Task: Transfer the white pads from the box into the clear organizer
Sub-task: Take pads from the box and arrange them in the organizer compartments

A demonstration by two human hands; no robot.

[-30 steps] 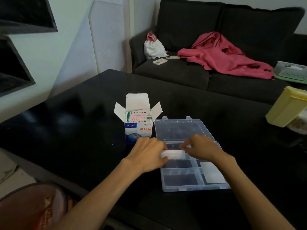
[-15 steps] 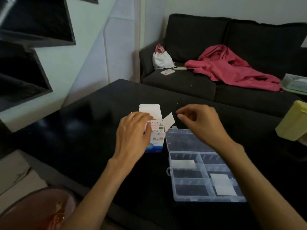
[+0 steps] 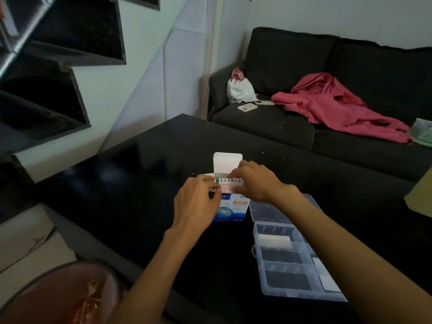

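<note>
box (image 3: 232, 210): blue-white, upright, flaps open | clear organizer (image 3: 295, 260): lid open, just right | white pads (image 3: 274, 239): in compartment

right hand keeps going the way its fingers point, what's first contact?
Probably the stack of pads in the open box: the right hand points leftward onto it. Beyond that, the left hand. Depth is unclear.

Both forearms bare, no sleeves, rings or watch visible
</note>
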